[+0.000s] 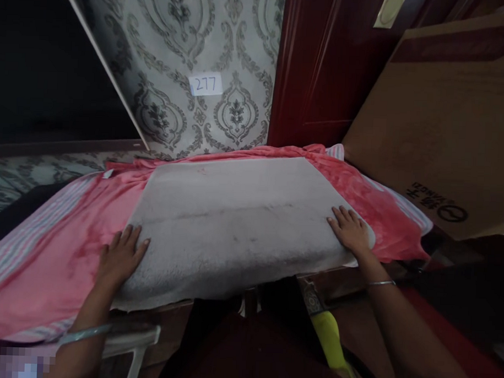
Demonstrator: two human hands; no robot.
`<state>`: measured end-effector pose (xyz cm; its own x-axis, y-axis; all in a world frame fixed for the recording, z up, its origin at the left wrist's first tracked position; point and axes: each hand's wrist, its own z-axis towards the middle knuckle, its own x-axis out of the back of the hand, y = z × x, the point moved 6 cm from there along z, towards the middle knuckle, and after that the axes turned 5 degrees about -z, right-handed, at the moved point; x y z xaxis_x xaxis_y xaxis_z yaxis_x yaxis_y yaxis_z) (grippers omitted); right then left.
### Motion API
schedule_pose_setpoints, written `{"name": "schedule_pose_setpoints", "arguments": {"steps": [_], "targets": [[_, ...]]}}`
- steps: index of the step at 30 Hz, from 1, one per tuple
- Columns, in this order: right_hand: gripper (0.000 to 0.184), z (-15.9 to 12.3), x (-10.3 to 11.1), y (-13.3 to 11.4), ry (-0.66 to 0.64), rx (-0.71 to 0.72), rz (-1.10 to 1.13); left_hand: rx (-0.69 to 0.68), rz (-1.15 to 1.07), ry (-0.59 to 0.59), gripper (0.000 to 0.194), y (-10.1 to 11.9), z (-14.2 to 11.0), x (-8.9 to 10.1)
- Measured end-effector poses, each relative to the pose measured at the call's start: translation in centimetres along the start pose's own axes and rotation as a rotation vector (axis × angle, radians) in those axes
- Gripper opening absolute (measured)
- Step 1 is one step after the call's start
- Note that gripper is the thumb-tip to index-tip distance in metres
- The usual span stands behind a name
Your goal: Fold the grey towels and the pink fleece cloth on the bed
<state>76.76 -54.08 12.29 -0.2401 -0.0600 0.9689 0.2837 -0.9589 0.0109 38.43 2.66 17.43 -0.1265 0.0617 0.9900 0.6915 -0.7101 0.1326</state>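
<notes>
A pale grey, rectangular plush mat [234, 210] lies spread over a pink blanket [60, 243], its near edge hanging down toward me. A faint dark crease runs across its middle. My left hand [120, 256] rests flat on the mat's left edge, fingers spread. At the right edge, near the front corner, my right hand [350, 230] lies flat with its fingers apart. Neither hand holds anything. Whatever supports the blanket is mostly hidden beneath it.
Behind stands a patterned wall with a paper label [206, 84] reading 277. A dark screen [53, 66] is at the left. A large cardboard box [444, 118] leans at the right, by a dark red door [318, 64]. A white frame-like piece [135, 342] shows below my left hand.
</notes>
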Motion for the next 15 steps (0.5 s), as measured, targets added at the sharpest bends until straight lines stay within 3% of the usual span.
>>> {"name": "schedule_pose_setpoints", "arguments": {"steps": [15], "targets": [[0.068, -0.26, 0.55, -0.36, -0.023, -0.007, 0.048, 0.084, 0.019, 0.049, 0.068, -0.11, -0.64, -0.03]]}}
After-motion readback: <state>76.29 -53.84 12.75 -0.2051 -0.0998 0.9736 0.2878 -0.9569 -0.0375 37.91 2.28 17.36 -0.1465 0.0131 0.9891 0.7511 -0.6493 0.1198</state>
